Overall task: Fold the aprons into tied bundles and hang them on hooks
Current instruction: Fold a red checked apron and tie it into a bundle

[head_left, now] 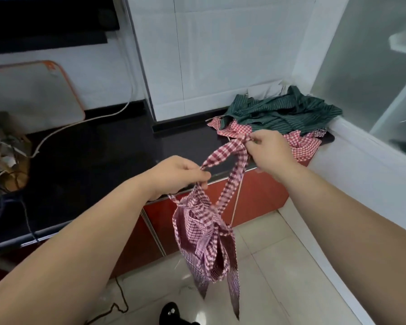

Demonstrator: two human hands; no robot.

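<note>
the maroon-and-white checked cotton apron bundle (204,238) hangs in the air in front of the red cabinet fronts (260,195), below the edge of the black stone bench (92,148) and above the pale tiled floor (279,266). it looks light and quite limp: thin woven cloth that sags under its own weight, with loose tails trailing from the bottom. nothing in it is fragile. i judge it not slippery either, since the weave gives skin something to bite on. it has no stiffness, though, so any part i let go of will drop. the place to take hold is the long checked strap (223,156), not the bulk of the cloth. the strap carries the whole bundle and is the part that can go over a hook.

my left grip (181,174) is closed in a pinch, thumb against forefinger, on the strap just above where the bundle gathers, the forearm reaching in from the lower left. my right grip (270,148) is higher and further out, over the bench edge. it pinches the far end of the same strap loop between thumb and fingertips, back of the hand up. the strap runs nearly straight between the two.

just behind the right grip, in the bench corner, a dark green white-striped apron (286,113) lies crumpled on top of a red-and-white checked apron (302,146). i see no hook.
</note>
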